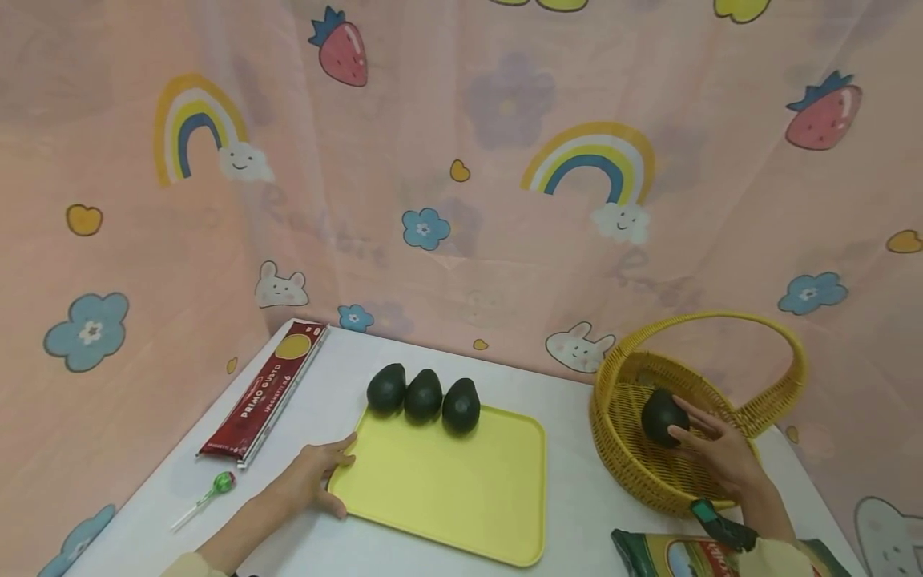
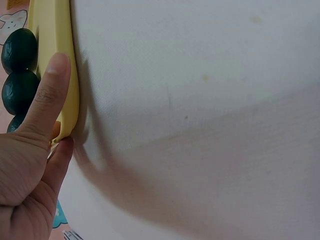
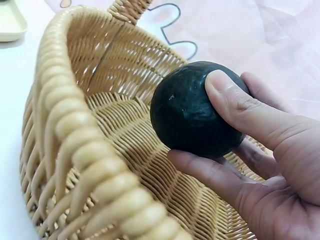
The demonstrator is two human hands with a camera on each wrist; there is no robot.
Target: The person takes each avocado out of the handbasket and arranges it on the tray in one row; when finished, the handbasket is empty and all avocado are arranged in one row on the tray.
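Note:
My right hand (image 1: 717, 453) holds a dark green avocado (image 1: 664, 417) inside the yellow wicker basket (image 1: 613, 461). In the right wrist view, thumb and fingers grip the avocado (image 3: 192, 112) over the woven bottom. Three more avocados (image 1: 423, 396) stand in a row along the far left edge of the yellow tray (image 1: 461, 489). My left hand (image 1: 317, 477) grips the tray's left end, its thumb near the front corner. From the left wrist, the thumb lies along the tray's rim (image 2: 74, 95), with a fingertip at the corner.
A red spaghetti packet (image 1: 267, 393) lies at the left, with a green-wrapped lollipop (image 1: 209, 497) in front of it. A green and red packet (image 1: 678, 553) lies below the basket, partly behind my right wrist. A patterned pink cloth (image 1: 461, 288) hangs behind the white table (image 1: 570, 481).

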